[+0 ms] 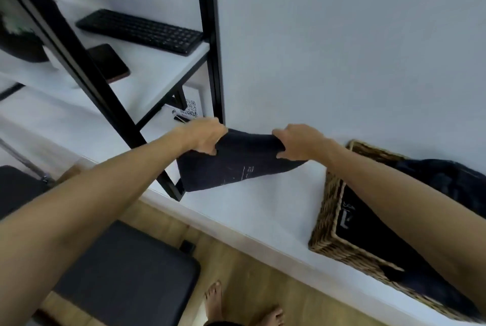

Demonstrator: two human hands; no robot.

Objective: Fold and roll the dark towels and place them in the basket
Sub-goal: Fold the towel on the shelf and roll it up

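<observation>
Left hand: the left hand (203,137) is reaching forward over the white surface (265,210), its grip pinching the left end of the dark towel (236,162), thumb underneath and fingers curled over the top edge.
Right hand: the right hand (297,144) is pinching the towel's right end in the same way, fingers curled over the fold and thumb tucked below.
Dark towel: it is hanging stretched between the two hands, to the left of the basket (331,210); its lower left corner is drooping toward the surface, and whether it is touching cannot be told. Faint pale markings are showing on its face.
Basket: the woven basket is sitting on the surface at the right, partly behind the right forearm, and is holding more dark cloth (447,181) that is bulging over its far rim.
Shelf: a black-framed shelf (163,73), well left of the basket, is carrying a black keyboard (142,31) and a dark phone (110,62).
Floor: bare feet (244,307) are standing on wood flooring, left of the basket, beside a dark padded seat (126,278).
</observation>
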